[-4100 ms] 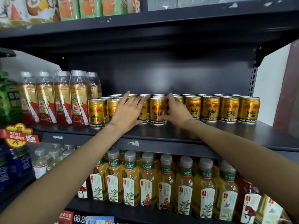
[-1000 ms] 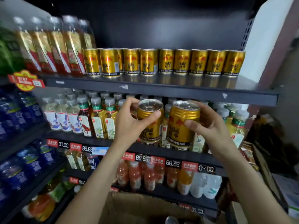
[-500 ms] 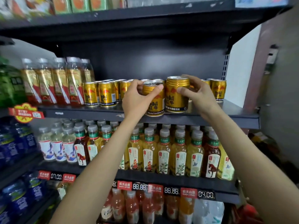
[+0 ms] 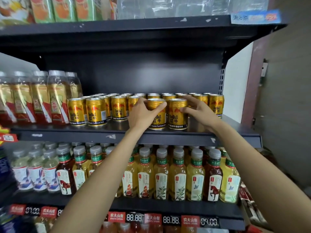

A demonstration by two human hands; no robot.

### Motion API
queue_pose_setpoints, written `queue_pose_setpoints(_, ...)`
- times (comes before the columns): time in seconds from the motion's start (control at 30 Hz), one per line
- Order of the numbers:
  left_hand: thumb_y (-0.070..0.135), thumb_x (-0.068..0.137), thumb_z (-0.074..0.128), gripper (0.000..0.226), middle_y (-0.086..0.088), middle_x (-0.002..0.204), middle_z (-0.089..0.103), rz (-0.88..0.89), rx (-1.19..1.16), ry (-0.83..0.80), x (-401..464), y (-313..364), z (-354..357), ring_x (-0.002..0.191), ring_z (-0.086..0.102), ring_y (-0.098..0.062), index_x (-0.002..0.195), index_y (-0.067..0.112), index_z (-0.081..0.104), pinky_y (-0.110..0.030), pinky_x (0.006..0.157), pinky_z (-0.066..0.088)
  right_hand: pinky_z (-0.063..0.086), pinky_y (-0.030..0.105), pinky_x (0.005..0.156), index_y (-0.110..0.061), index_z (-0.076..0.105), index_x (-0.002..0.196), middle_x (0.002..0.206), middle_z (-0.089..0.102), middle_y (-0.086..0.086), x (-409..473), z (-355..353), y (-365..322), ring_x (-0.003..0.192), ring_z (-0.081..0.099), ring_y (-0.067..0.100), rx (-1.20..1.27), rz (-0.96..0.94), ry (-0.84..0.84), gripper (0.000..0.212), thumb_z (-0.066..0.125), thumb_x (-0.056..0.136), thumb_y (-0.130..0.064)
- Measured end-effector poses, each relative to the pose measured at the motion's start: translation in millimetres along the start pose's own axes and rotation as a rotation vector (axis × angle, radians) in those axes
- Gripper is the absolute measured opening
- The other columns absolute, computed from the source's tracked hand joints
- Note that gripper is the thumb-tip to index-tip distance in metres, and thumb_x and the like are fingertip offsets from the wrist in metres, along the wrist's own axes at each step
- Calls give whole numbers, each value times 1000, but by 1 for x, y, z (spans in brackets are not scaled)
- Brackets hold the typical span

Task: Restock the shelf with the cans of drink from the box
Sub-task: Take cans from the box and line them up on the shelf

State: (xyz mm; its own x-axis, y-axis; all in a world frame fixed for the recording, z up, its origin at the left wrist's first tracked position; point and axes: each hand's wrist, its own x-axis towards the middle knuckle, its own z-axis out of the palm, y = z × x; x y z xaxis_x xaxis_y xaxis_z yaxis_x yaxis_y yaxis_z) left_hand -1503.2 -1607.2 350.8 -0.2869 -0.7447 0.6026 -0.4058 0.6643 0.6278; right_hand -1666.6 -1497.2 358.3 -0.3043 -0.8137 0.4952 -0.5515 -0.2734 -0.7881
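Tall plastic bottles with gold and red labels (image 4: 38,98) standing upright in a row at far left. Below, a full row of tea bottles with grey caps (image 4: 161,172), yellow and dark amber liquid, labels showing leaves, ships and horses. Pale clear bottles with blue-patterned labels (image 4: 35,172) at lower left. Red price tags with digital displays (image 4: 134,217) along the lowest rail. Orange and green cartons (image 4: 55,9) up top, beside clear plastic bottles (image 4: 168,5). White wall (image 4: 235,84) at right.
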Motion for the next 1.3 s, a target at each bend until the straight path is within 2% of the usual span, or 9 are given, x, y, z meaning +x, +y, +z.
queue_pose_setpoints(0.07, 68, 71, 61, 85, -2, 138, 48, 54, -19, -51, -6, -7, -4, 124, 47, -21, 136, 18, 36, -29, 89, 37, 41, 33, 103, -11, 31, 144, 140, 47, 7, -4, -6, -1, 128, 45, 20, -35, 35, -21, 62, 60, 89, -13)
queue_pose_setpoints(0.17, 52, 71, 73, 86, 0, 141, 42, 169, -36, -37, -19, -18, -10, 126, 43, -18, 140, 25, 29, -34, 99, 38, 38, 42, 107, -14, 26, 145, 144, 42, 7, -14, -3, 2, 131, 42, 24, -377, 4, 86, 77, 67, 83, -34)
queue_pose_setpoints(0.23, 45, 71, 76, 86, 1, 141, 40, 238, -7, -17, -22, -21, -12, 125, 43, -17, 140, 28, 28, -39, 101, 42, 44, 40, 100, -14, 27, 144, 140, 42, 9, -23, 12, 1, 124, 46, 24, -558, -57, 221, 88, 71, 75, -47)
queue_pose_setpoints(0.33, 45, 69, 77, 85, 0, 141, 40, 293, 62, 2, -18, -22, -10, 123, 47, -21, 138, 29, 30, -46, 97, 46, 45, 33, 91, -11, 29, 139, 136, 44, 11, -26, 30, 2, 120, 49, 24, -658, -124, 368, 87, 73, 73, -45)
queue_pose_setpoints(0.43, 47, 68, 77, 84, 0, 140, 42, 317, 126, 1, -7, -23, -7, 119, 51, -22, 136, 26, 34, -48, 95, 46, 44, 35, 94, -10, 29, 141, 138, 45, 12, -14, 31, 3, 123, 48, 27, -631, -98, 325, 84, 74, 76, -37)
queue_pose_setpoints(0.57, 57, 69, 71, 84, -2, 137, 48, 376, 352, 28, 14, -26, -2, 123, 48, -21, 137, 21, 36, -38, 95, 42, 41, 38, 100, -7, 28, 143, 140, 47, 13, 9, 23, 3, 127, 45, 29, -624, -5, 210, 85, 75, 76, -30)
queue_pose_setpoints(0.8, 70, 72, 57, 83, -6, 132, 52, 525, 771, 108, 52, -29, 9, 126, 37, -24, 131, 13, 45, -37, 100, 30, 46, 44, 95, -10, 27, 142, 139, 47, 14, 34, 33, 10, 123, 50, 33, -709, 82, 237, 81, 72, 79, -32)
queue_pose_setpoints(0.97, 70, 72, 57, 83, -6, 135, 49, 540, 768, 132, 60, -40, 12, 127, 38, -23, 131, 13, 46, -39, 104, 27, 46, 42, 93, -6, 26, 141, 140, 43, 17, 44, 42, 13, 124, 48, 35, -752, 87, 257, 80, 71, 80, -33)
queue_pose_setpoints(1.3, 63, 69, 68, 82, -4, 137, 49, 474, 543, 57, 64, -50, 9, 129, 42, -24, 132, 18, 41, -41, 110, 26, 44, 38, 96, -2, 26, 139, 141, 41, 18, 53, 53, 10, 125, 47, 34, -789, 84, 254, 80, 71, 80, -32)
